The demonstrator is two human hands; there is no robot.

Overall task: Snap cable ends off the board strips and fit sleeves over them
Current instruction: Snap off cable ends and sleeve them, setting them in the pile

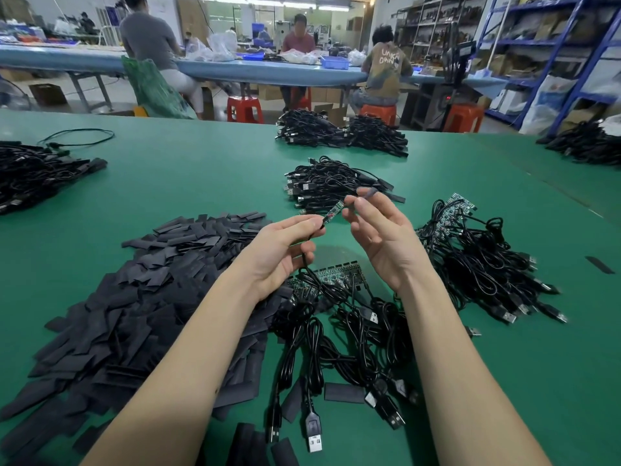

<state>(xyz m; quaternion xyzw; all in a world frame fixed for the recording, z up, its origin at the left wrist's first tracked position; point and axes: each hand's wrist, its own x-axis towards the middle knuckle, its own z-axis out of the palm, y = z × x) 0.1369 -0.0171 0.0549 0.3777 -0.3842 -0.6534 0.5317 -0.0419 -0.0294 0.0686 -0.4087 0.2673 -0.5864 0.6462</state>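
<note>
Pinching the thin black cable (pixel 304 260) just behind its narrow green board end (pixel 333 211), the left hand (pixel 284 250) points it toward the right hand (pixel 379 230), whose loosely curled fingertips (pixel 364 192) hold a blurred dark sleeve (pixel 369 194).

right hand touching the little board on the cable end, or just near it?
Cannot tell. In the head view the right hand has fingertips right at the tip of the small board, which the left hand holds, but blur hides any contact or gap.

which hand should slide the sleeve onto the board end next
The right hand. It already pinches a dark sleeve at its fingertips, just beyond the tip of the small board end. The left hand is occupied gripping the cable below that board, so it is better left steadying it.
</note>
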